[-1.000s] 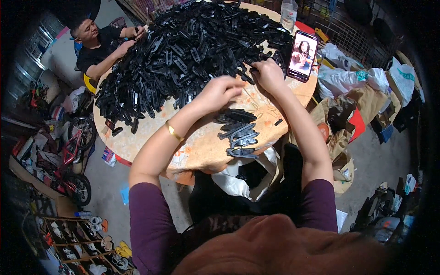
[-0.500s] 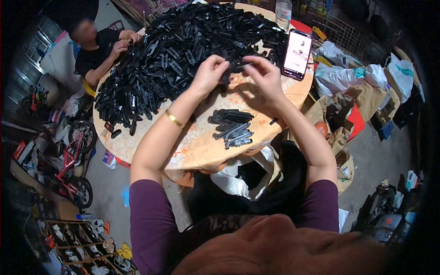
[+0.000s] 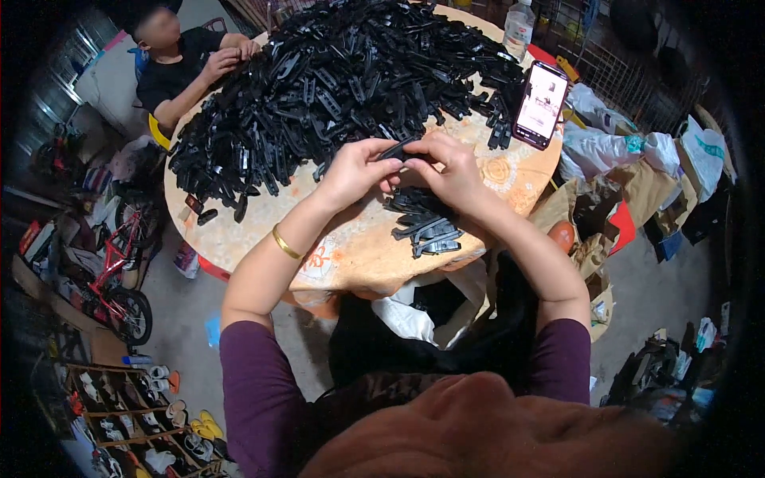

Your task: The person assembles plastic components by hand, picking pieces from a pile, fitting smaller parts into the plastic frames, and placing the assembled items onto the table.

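Note:
Between my two hands is a narrow black plastic piece point(image 3: 398, 150), tilted, its ends partly covered by fingers. My left hand point(image 3: 360, 173) pinches it from the left, thumb and fingers closed. From the right, my right hand point(image 3: 448, 169) grips the other end between thumb and fingers. Just beyond the hands spreads a big heap of similar long black plastic pieces point(image 3: 335, 88). A small pile of black pieces point(image 3: 434, 231) lies on the round table point(image 3: 351, 259) below my right hand, near the edge closest to me, partly hidden by that hand.
A lit phone point(image 3: 542, 107) stands at the table's right, a clear bottle point(image 3: 519, 30) behind it. Across at the far left, a co-worker point(image 3: 179, 72) has both hands at the heap. An open white sack point(image 3: 406, 320) sits by my lap. Bags point(image 3: 613, 151) crowd the right side.
Both hands have come nearer to me, away from the heap's edge, and closed together on the black piece. The view has shifted slightly.

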`<control>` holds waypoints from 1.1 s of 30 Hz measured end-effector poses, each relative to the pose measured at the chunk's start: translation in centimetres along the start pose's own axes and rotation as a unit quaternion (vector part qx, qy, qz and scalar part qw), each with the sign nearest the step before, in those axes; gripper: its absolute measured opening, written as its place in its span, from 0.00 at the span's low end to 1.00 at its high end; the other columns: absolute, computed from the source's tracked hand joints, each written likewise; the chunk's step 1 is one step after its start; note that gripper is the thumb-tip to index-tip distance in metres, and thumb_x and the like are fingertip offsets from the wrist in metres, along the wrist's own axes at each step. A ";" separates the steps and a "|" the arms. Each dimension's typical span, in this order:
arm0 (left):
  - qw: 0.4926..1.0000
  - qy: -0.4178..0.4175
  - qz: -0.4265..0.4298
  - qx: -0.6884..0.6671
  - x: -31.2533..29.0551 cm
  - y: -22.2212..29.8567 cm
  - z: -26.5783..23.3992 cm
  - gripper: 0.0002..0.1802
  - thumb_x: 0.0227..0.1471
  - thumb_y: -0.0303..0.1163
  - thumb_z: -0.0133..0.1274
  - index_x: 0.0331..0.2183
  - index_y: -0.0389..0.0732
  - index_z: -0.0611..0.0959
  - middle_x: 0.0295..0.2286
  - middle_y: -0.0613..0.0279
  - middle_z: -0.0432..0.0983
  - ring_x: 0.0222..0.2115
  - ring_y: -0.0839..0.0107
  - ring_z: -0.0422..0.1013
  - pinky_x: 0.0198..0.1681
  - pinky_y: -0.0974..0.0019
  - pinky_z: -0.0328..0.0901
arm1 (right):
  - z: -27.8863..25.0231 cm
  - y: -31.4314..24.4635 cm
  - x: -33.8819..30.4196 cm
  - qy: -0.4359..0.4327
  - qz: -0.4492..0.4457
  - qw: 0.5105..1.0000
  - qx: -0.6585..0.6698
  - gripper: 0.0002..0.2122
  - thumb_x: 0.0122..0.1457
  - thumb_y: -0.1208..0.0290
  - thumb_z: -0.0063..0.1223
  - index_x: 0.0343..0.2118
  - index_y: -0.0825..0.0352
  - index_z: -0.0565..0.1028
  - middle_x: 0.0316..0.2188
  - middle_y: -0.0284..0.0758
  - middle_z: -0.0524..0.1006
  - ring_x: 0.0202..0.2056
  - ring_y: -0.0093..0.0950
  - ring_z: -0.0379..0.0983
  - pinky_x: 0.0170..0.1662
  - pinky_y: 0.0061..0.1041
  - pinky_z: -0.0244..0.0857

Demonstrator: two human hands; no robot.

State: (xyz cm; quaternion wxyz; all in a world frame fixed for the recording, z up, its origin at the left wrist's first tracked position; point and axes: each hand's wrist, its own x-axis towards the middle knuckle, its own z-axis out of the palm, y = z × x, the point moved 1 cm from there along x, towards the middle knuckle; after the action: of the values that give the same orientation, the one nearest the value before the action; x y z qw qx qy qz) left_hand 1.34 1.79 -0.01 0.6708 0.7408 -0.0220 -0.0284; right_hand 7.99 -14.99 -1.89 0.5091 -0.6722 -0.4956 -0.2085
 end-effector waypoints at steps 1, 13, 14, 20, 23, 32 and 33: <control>0.999 0.007 0.013 0.038 -0.1 0.0 0.1 0.20 0.50 0.26 0.50 0.46 0.29 0.69 0.27 0.61 0.75 0.22 0.79 0.70 0.24 0.79 0.66 | 0.0 -0.2 0.1 0.007 -0.007 1.000 -0.004 0.07 0.44 0.76 0.58 0.29 0.69 0.76 0.23 0.39 0.73 0.25 0.34 0.71 0.27 0.26 0.65; 0.948 0.028 0.140 0.283 -0.5 0.6 0.5 0.17 0.46 0.25 0.52 0.42 0.33 0.74 0.28 0.56 0.77 0.24 0.77 0.72 0.29 0.72 0.67 | -1.3 0.3 0.9 -0.025 -0.046 0.996 -0.069 0.13 0.44 0.68 0.60 0.33 0.69 0.76 0.25 0.41 0.75 0.25 0.34 0.73 0.30 0.27 0.67; 0.941 0.021 0.158 0.298 -0.5 0.5 0.6 0.17 0.45 0.24 0.51 0.41 0.34 0.75 0.28 0.55 0.77 0.26 0.75 0.72 0.30 0.71 0.67 | -1.6 -0.1 0.8 -0.105 0.058 0.992 -0.031 0.13 0.45 0.68 0.60 0.33 0.69 0.76 0.25 0.42 0.76 0.25 0.34 0.73 0.30 0.27 0.67; 0.937 0.010 0.133 0.322 -0.8 0.3 0.9 0.17 0.44 0.24 0.52 0.40 0.36 0.76 0.31 0.51 0.76 0.31 0.70 0.73 0.36 0.69 0.66 | -2.0 0.4 0.7 -0.222 0.165 0.961 0.021 0.15 0.44 0.68 0.61 0.36 0.68 0.76 0.27 0.41 0.77 0.28 0.28 0.74 0.33 0.24 0.67; 0.903 -0.077 0.233 0.353 -0.7 0.5 1.8 0.18 0.44 0.30 0.54 0.40 0.38 0.76 0.32 0.53 0.75 0.33 0.63 0.70 0.40 0.65 0.63 | -3.7 4.8 1.8 -0.227 0.224 0.945 0.068 0.17 0.50 0.63 0.55 0.38 0.70 0.75 0.35 0.42 0.76 0.34 0.30 0.74 0.38 0.24 0.66; 0.815 0.100 0.290 0.492 0.5 -1.4 -0.7 0.12 0.44 0.28 0.51 0.34 0.36 0.79 0.33 0.54 0.72 0.36 0.57 0.65 0.43 0.61 0.60 | -1.8 11.0 2.7 -0.109 0.130 0.899 -0.404 0.09 0.47 0.71 0.51 0.30 0.69 0.74 0.30 0.45 0.73 0.32 0.43 0.70 0.36 0.36 0.65; 0.790 0.148 0.273 0.529 0.7 -1.7 -1.1 0.13 0.43 0.27 0.51 0.35 0.36 0.78 0.32 0.54 0.71 0.36 0.57 0.64 0.43 0.61 0.60 | -1.6 10.8 2.5 -0.113 0.128 0.899 -0.403 0.09 0.47 0.71 0.51 0.30 0.69 0.74 0.30 0.45 0.73 0.32 0.43 0.70 0.36 0.36 0.65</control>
State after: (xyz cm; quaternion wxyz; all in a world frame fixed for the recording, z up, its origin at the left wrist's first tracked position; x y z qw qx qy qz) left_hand 2.07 3.05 -1.55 0.1489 0.9381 -0.1355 0.2819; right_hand 18.90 -15.13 -4.46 0.1578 -0.8965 -0.3331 -0.2459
